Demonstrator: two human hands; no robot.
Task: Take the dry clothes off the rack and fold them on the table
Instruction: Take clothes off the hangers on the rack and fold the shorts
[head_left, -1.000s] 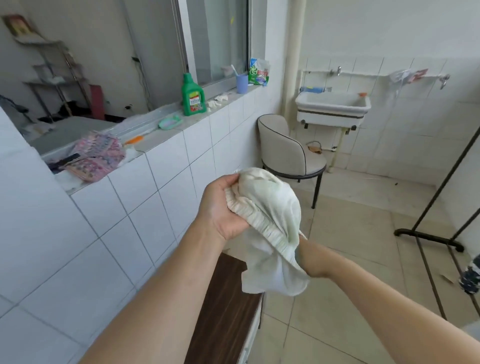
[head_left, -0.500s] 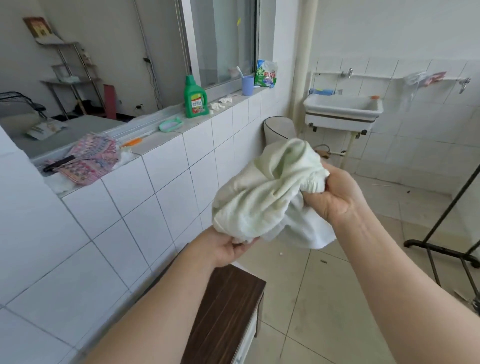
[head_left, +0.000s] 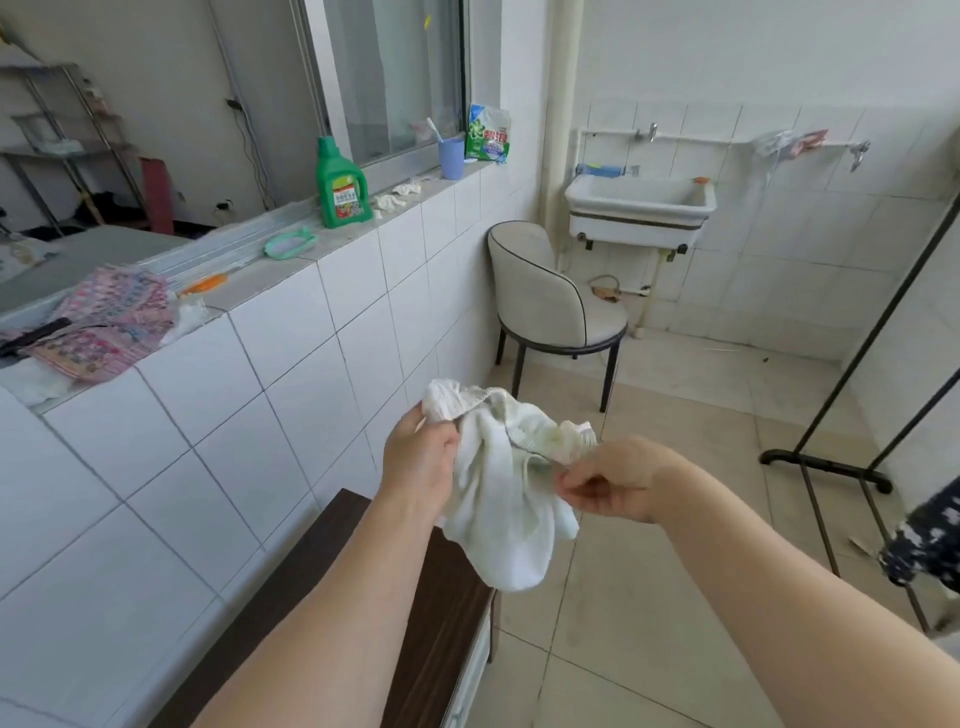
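Note:
A small pale cream garment (head_left: 506, 488) with a gathered elastic waistband hangs bunched between my hands, in the air above the far end of the dark brown wooden table (head_left: 415, 613). My left hand (head_left: 421, 462) grips the waistband's left end. My right hand (head_left: 618, 486) pinches the waistband's right edge with curled fingers. The black metal clothes rack (head_left: 831, 457) stands at the right, with a dark patterned garment (head_left: 924, 540) hanging at the frame's right edge. A pink patterned cloth (head_left: 109, 322) lies on the tiled ledge at the left.
The white tiled half-wall (head_left: 234, 415) runs along the left, carrying a green detergent bottle (head_left: 342, 184), a blue cup (head_left: 451, 158) and a detergent bag (head_left: 488, 135). A beige chair (head_left: 550, 306) stands below a wall sink (head_left: 641, 208). Tiled floor (head_left: 649, 597) lies ahead.
The garment dropped lower from a raised bundle and now hangs from its waistband. My hands moved down and apart along the band, and the chair came back into sight.

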